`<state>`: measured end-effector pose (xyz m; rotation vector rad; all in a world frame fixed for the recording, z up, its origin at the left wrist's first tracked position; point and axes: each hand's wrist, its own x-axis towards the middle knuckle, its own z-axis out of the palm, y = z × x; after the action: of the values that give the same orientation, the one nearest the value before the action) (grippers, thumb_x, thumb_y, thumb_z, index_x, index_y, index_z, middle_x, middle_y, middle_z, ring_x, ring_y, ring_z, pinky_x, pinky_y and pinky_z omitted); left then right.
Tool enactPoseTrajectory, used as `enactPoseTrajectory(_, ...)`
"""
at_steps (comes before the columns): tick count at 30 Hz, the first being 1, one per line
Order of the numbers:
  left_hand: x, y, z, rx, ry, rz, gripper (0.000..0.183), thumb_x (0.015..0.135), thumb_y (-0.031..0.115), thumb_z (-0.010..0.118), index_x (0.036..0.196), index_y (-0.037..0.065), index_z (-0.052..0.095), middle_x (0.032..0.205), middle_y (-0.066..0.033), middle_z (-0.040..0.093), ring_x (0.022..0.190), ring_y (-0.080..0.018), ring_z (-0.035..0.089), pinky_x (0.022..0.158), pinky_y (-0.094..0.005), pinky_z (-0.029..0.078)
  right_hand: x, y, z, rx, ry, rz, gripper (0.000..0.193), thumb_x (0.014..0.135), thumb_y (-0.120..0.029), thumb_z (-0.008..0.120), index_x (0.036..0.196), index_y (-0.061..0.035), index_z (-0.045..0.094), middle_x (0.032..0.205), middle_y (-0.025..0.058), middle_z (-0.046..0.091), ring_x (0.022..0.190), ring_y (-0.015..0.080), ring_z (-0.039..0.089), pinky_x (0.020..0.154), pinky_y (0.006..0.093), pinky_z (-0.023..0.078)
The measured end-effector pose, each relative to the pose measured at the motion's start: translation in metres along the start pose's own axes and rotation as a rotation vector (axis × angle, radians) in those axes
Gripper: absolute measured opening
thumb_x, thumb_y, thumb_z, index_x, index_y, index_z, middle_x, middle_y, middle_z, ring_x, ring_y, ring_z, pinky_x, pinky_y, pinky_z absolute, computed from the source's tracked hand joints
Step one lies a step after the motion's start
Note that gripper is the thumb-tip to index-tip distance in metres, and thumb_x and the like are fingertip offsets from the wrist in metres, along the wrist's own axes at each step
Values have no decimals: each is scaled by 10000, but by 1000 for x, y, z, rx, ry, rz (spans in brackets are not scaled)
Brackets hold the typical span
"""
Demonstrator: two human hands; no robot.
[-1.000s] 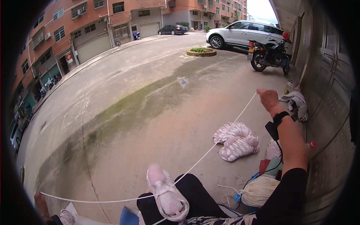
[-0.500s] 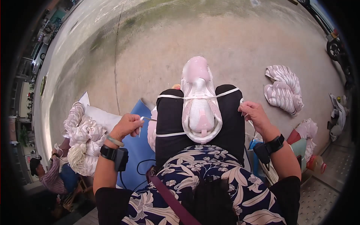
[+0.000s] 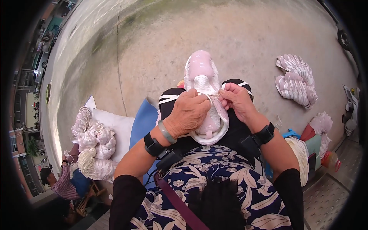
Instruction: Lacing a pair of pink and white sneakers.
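A pink and white shoe upper (image 3: 201,64) lies on my lap between my thighs, its toe pointing away from me. A flat white shoelace (image 3: 210,94) runs across its throat. My left hand (image 3: 189,113) is closed over the shoe's left side, its fingertips at the lace; the hand hides part of the tongue and eyelets. At the right edge of the throat, my right hand (image 3: 235,100) pinches the lace between thumb and forefinger. More white lacing crosses the black trousers (image 3: 170,92) on both thighs.
Bundles of pink and white shoe parts (image 3: 96,134) lie at left on a pale sheet, beside a blue sheet (image 3: 142,117). Another stacked bundle (image 3: 297,81) rests on the concrete at right. Nearer stand white cords (image 3: 299,153). A person (image 3: 63,182) sits at far left.
Both hands have come inward from either side of my thighs to the shoe's throat. The lace stretched across the shoe is now gathered at my fingers. The view has shifted slightly.
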<state>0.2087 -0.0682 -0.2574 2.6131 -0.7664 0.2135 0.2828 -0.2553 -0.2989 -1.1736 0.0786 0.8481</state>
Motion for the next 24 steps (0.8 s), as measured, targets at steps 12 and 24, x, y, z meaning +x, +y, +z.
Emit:
enactPoseTrajectory(12, -3, 4, 6, -14, 101, -63, 240, 653, 20, 632, 890, 23, 591, 890, -75, 604, 706, -258, 533, 629, -327, 455, 7, 2, 2, 3, -47, -80, 89, 880, -131, 591, 864, -44, 577, 731, 16, 625, 564, 44, 543, 490, 168, 409)
enactPoseTrajectory(24, -4, 2, 9, -22, 120, -52, 216, 652, 21, 626, 862, 16, 579, 908, -87, 604, 719, -256, 542, 631, -329, 456, 8, 1, 5, -28, -39, -66, 86, 883, -127, 586, 880, -41, 577, 733, 19, 625, 569, 47, 548, 497, 165, 410)
